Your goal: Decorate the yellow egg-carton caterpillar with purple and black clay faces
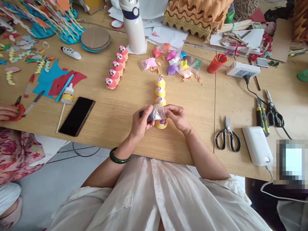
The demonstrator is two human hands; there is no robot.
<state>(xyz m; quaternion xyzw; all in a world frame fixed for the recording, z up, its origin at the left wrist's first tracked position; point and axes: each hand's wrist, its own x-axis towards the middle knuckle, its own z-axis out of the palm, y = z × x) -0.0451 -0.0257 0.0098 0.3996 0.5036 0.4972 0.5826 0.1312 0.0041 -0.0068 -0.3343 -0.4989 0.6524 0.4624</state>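
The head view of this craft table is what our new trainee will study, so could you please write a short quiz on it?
1. What do the left hand and the right hand hold between them?
2. True or false: the green bangle is on the right wrist.
3. Which lies straight ahead of the hands on the table?
A) A row of yellow rounded figures with purple tops
B) The black-handled scissors
C) The phone

Key: 1. A clear plastic bag with something dark inside. 2. False; it is on the left wrist. 3. A.
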